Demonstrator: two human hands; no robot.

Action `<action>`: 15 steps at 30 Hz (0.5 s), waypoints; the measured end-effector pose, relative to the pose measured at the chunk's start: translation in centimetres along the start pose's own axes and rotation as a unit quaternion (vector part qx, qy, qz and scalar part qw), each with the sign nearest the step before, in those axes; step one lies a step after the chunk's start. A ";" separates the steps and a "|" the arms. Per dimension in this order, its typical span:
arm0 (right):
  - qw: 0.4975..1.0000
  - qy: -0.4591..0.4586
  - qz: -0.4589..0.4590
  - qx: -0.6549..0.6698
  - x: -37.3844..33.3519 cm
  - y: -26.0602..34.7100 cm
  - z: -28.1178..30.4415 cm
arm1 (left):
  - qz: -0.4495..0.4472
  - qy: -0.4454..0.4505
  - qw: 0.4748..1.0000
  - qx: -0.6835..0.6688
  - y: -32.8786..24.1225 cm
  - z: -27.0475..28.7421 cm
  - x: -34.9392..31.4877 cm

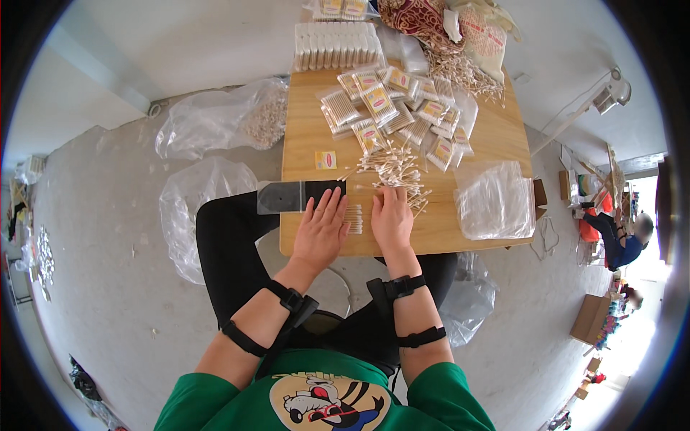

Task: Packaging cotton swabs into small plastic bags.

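Note:
My left hand (322, 231) lies flat with its fingers stretched out. Its fingertips rest on a black flat piece (336, 186), beside a clear plastic bag (282, 197) that reaches past the table's left edge. Right of that palm is a small row of cotton swabs (354, 218), lying side by side and partly covered by the hand. My right hand (393, 219) has its fingers bent and close together at the near edge of a loose heap of cotton swabs (394, 167). What its fingertips hold, if anything, is hidden. Above my left hand lies a yellow printed card (325, 160).
Packed swab packets (377, 104) are piled farther back on the wooden table (309, 129). Clear bags (496, 201) lie stacked at the right. White bundles (338, 47) and a sack (480, 39) with spilled swabs stand at the far end. Plastic bags (208, 129) lie on the floor.

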State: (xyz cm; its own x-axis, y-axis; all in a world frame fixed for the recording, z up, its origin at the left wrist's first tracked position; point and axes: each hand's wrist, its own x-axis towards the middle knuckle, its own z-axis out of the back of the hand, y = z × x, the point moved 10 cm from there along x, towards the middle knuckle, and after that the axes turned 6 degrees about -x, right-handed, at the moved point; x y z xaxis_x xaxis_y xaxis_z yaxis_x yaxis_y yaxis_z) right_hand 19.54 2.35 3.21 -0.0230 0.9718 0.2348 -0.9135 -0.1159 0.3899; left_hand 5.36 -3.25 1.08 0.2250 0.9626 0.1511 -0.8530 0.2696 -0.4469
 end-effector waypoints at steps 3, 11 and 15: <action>0.999 0.040 0.003 -0.012 0.3 0.0 -1.0 | 0.000 -0.001 1.000 -0.003 -0.1 0.2 0.0; 0.990 0.074 0.102 0.056 0.2 2.5 -1.6 | -0.004 -0.013 1.000 -0.013 -0.1 0.5 0.0; 0.984 0.085 0.125 0.093 0.3 3.0 -2.0 | -0.010 -0.010 1.000 -0.014 -0.2 0.4 0.0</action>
State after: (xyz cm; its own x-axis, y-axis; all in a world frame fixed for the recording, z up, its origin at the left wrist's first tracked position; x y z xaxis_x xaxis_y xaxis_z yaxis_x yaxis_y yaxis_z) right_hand 16.00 2.68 2.63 -0.3196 0.9267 0.1978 -0.7811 -0.3759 0.4987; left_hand 5.35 -3.27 1.52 0.2323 0.9564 0.1770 -0.8351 0.2894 -0.4677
